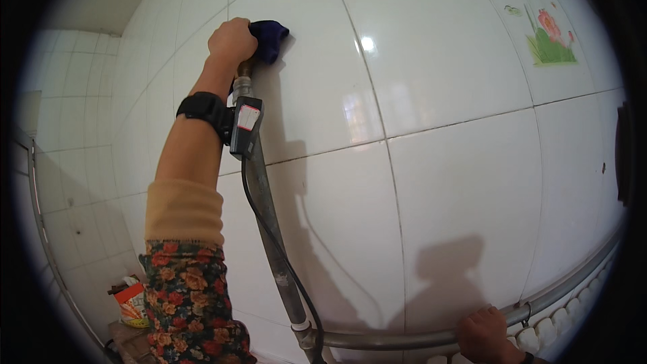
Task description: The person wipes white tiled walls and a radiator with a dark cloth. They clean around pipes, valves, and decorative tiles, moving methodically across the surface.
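My left hand (pixel 232 40) is raised against the white tiled wall (pixel 323 91), gripping a dark blue cloth (pixel 271 40) around the top of an upright grey pipe (pixel 275 242). Just below the hand, a brass-coloured fitting (pixel 245 69) shows on the pipe. A black strap (pixel 202 107) on my left wrist carries a black box (pixel 246 129) with a label. Low on the right, my right hand (pixel 482 333) is closed over a horizontal grey pipe (pixel 394 339). Its fingertips are mostly hidden.
From the wrist box a black cable (pixel 275 235) hangs down past the upright pipe. A white radiator (pixel 546 332) runs beneath the horizontal pipe. At lower left, a colourful packet (pixel 132 306) stands on a brown surface (pixel 129 341). A door frame (pixel 38 197) edges the far left.
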### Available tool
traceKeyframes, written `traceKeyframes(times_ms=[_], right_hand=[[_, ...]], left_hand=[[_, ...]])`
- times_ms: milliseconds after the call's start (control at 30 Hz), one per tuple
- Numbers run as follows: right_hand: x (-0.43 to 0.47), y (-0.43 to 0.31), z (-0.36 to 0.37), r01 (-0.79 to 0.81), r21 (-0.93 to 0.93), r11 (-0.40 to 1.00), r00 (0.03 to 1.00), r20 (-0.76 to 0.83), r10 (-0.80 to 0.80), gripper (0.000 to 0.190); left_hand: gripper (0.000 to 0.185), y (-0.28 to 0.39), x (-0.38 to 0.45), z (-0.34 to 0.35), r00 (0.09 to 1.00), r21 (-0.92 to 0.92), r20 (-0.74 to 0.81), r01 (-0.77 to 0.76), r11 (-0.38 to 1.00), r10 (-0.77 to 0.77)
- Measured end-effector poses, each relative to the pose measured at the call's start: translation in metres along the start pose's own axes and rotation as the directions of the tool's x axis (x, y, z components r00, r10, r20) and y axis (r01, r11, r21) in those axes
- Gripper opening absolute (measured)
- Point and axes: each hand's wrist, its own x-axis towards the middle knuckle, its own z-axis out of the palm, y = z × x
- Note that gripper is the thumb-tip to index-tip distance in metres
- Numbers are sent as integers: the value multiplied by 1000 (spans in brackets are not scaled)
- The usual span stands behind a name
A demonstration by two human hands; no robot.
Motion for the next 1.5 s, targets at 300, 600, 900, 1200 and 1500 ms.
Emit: traceKeyframes(times_ms=[300, 600, 900, 1200, 1500], right_hand=[[4, -2, 1, 30, 9, 1000, 999, -13, -30, 9], [4, -1, -2, 42, 28, 999, 999, -28, -41, 8], [8, -8, -4, 22, 47, 999, 999, -41, -20, 11], [9, 3, 14, 32, -162, 986, 999, 14, -30, 4], [5, -6, 19, 56, -105, 993, 985, -156, -72, 4]], left_hand=[[31, 7, -61, 15, 822, 0, -208, -542, 840, 531], [38, -48, 13, 20, 992, -365, 68, 127, 922, -109], [30, -103, -104, 44, 869, -751, 472, 484, 449, -148], [29, -103, -93, 91, 995, -765, -50, 14, 643, -81], [35, -58, -350, 63, 976, -408, -164, -197, 891, 140]])
